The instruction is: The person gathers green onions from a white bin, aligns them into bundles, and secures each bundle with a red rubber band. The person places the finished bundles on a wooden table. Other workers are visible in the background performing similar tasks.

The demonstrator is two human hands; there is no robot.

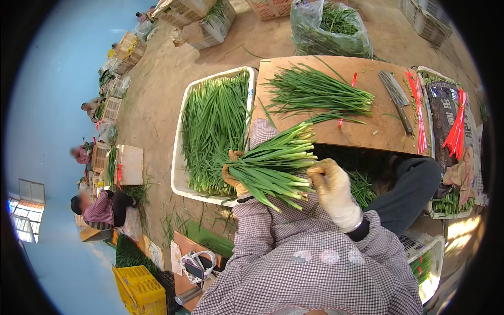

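My left hand [235,173], in a soiled glove, holds a fanned bunch of garlic chives [271,161] by its leafy part above my lap. The pale cut ends point right, towards my gloved right hand [325,177], whose fingers are bent close to them; whether they pinch a stem I cannot tell. On the wooden board [299,128] ahead lies another pile of chives [319,92], with a red tie [354,80] partly under it. A cleaver [397,100] and a bundle of red ties [418,114] lie at the board's right.
A white crate [177,169] full of chives stands left of the board. At the right, another crate bears a printed sack [441,118] and more red ties [456,126]. Beyond the board is a plastic bag of greens [330,33]. Several people sit along the left, among them one person [100,208].
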